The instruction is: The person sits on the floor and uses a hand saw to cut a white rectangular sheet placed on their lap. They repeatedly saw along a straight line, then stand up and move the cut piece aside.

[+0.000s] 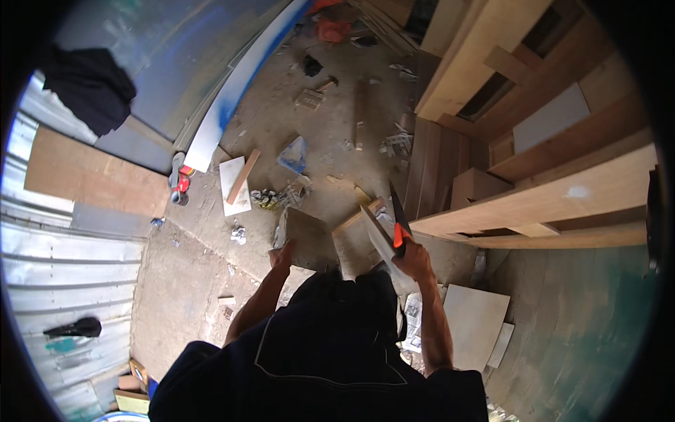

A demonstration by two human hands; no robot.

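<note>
My left hand (281,256) is closed on the left edge of a squarish grey-brown board (309,240), held in front of my body. On the other side, my right hand (415,261) grips a handsaw with an orange handle (401,235). The saw's dark blade (396,202) points forward and up. A narrow pale board (380,239) is tilted against the same hand, seen nearly edge-on; its lower end is hidden by the hand and my dark clothing. The fingertips of both hands are partly hidden.
Large wooden frames (534,204) rise along the right. White board (232,184) with a wood strip (244,176), crumpled scraps and a blue-white plastic piece (292,155) lie on the dirty floor. Flat panels (477,323) lie by my right forearm. Corrugated metal (70,260) lines the left.
</note>
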